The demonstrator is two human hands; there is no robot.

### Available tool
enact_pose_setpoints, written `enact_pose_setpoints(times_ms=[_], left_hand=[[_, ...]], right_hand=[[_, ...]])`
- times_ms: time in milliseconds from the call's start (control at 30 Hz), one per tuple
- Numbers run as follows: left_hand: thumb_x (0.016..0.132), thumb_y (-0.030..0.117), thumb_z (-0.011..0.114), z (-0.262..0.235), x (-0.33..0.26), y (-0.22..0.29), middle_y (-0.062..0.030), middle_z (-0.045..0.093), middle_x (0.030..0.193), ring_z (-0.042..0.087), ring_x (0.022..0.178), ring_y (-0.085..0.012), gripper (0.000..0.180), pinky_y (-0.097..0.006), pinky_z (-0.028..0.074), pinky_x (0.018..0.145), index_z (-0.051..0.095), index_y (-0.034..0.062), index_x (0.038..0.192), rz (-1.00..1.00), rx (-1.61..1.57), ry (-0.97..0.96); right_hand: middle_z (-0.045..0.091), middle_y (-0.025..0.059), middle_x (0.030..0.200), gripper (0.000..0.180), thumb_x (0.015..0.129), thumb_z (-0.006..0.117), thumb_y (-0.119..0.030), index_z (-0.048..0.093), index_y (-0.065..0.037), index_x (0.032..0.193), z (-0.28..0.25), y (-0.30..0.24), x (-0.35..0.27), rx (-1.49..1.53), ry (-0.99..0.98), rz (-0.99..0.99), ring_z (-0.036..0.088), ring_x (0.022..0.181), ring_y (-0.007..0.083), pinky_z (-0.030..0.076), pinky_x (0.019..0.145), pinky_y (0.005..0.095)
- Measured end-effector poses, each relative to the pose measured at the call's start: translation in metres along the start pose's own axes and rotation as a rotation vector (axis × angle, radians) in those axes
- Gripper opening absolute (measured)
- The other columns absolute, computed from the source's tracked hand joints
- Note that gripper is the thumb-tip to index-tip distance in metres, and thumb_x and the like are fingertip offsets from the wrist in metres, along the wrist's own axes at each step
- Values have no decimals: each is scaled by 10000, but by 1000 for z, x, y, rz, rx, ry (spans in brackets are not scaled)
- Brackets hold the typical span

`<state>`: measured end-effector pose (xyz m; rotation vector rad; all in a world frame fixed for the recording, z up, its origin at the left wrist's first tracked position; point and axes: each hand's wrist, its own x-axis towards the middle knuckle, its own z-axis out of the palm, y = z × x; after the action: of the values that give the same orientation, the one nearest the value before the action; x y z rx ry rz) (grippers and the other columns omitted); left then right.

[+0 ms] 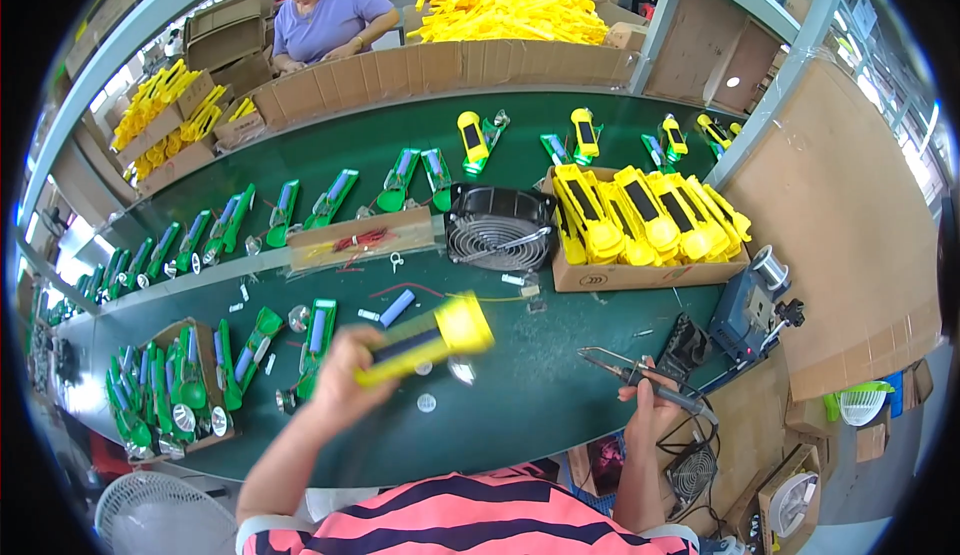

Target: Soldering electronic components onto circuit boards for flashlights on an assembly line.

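Note:
My left hand (342, 375) is closed around one end of a yellow flashlight shell (462, 325) with a dark strip along its face. The shell is slightly blurred and tilts up to the right above the green bench. In my right hand (652, 410) is a soldering iron (690, 398), its tip pointing left. Beneath the yellow shell lie a small reflector (462, 371) and a pale round disc (427, 403). A loose blue battery cell (397, 308) rests just beyond it. Left of it is an open green flashlight half (318, 330) with a cell inside.
Several green halves fill a box (215, 375) at left. A cardboard box (640, 275) of yellow shells stands at right, beside a black fan (498, 230) and a soldering station (745, 305). Green and yellow pieces line the far belt (350, 140). Across it sits a person (330, 20) in purple.

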<state>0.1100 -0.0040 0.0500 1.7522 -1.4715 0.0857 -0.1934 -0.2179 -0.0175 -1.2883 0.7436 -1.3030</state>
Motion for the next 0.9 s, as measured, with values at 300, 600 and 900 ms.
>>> enact_pose_setpoints(times_ms=[300, 600, 900], left_hand=[[625, 139, 726, 11, 218, -216, -126, 461, 833, 485, 759, -300, 363, -370, 421, 660, 435, 43, 819, -284, 364, 357], [600, 229, 743, 54, 259, -260, -165, 479, 1091, 528, 986, -318, 469, -389, 487, 777, 553, 18, 973, -494, 862, -443], [748, 106, 504, 33, 249, -208, -105, 405, 1287, 307, 1249, -269, 163, -417, 227, 1057, 489, 57, 903, 728, 928, -666]], right_hand=[[597, 135, 641, 188, 787, 545, -26, 488, 46, 951, -1, 17, 21, -113, 37, -66, 584, 505, 157, 512, 710, 306], [422, 301, 1203, 228, 771, 575, -58, 486, 41, 956, -6, 15, 26, -71, 166, 64, 605, 543, 181, 513, 514, 255], [588, 125, 684, 208, 831, 528, -72, 479, 23, 1010, 45, -5, 83, -136, 22, -177, 552, 528, 159, 468, 633, 266]])
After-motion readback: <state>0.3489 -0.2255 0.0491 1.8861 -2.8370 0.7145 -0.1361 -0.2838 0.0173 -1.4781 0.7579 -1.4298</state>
